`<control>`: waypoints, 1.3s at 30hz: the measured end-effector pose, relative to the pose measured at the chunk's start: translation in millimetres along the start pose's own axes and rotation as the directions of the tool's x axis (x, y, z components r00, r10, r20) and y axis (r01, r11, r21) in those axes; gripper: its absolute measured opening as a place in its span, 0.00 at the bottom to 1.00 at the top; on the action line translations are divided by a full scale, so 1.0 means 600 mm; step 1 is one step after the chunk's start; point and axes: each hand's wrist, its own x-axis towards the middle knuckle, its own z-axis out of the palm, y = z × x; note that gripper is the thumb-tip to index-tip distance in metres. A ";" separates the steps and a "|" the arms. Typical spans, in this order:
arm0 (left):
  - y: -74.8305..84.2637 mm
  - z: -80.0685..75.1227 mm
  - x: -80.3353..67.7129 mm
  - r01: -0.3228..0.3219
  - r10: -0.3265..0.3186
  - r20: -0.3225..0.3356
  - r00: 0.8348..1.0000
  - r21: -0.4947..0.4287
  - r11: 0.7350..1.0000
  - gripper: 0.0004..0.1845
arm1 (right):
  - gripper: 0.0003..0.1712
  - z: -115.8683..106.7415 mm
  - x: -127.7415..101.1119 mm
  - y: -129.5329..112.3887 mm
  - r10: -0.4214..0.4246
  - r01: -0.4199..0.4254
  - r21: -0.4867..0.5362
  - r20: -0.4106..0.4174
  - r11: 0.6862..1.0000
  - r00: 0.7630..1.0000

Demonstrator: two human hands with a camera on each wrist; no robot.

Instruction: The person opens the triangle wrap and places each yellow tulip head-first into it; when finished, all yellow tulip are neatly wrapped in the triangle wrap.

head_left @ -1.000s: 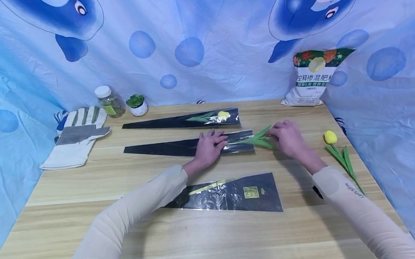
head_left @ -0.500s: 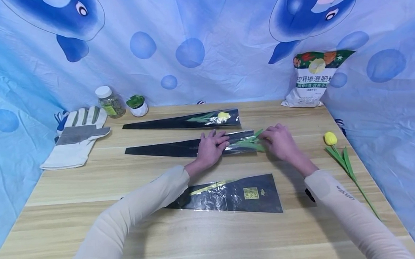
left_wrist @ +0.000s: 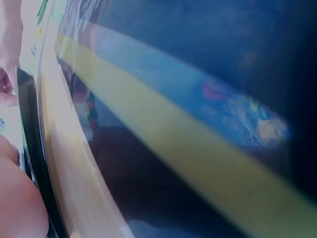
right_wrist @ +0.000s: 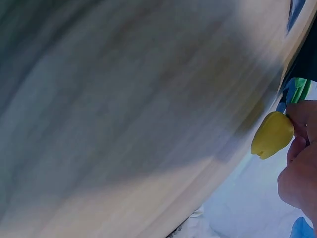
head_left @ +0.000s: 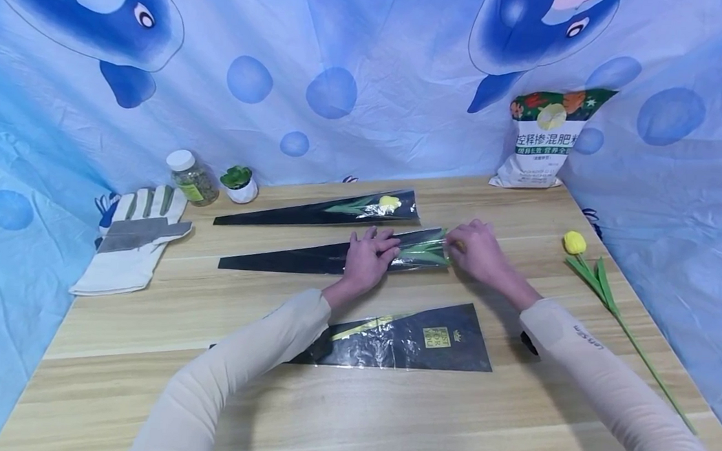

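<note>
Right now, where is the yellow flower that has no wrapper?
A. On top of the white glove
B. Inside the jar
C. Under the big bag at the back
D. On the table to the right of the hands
D. The bare yellow flower lies on the table, off to the right of the right hand, with its green stem running toward the near edge.
</note>
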 end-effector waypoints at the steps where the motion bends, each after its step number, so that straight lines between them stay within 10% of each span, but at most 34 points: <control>1: 0.000 0.000 0.000 0.001 -0.001 0.002 1.000 0.003 1.000 0.12 | 0.08 0.001 0.000 0.000 0.002 -0.002 0.008 -0.002 1.000 1.000; 22: 0.000 0.002 0.002 0.020 -0.021 0.017 1.000 0.007 1.000 0.10 | 0.13 -0.018 -0.003 0.018 -0.009 0.010 0.083 -0.012 0.996 1.000; 32: -0.002 0.001 0.001 0.026 -0.026 0.020 0.999 -0.002 1.000 0.10 | 0.26 -0.055 -0.017 0.055 0.123 -0.151 0.098 0.245 0.984 0.962; 39: -0.003 0.001 0.003 0.029 -0.029 0.018 0.999 0.008 1.000 0.10 | 0.19 -0.050 -0.015 0.053 0.132 -0.157 0.093 0.230 0.983 0.964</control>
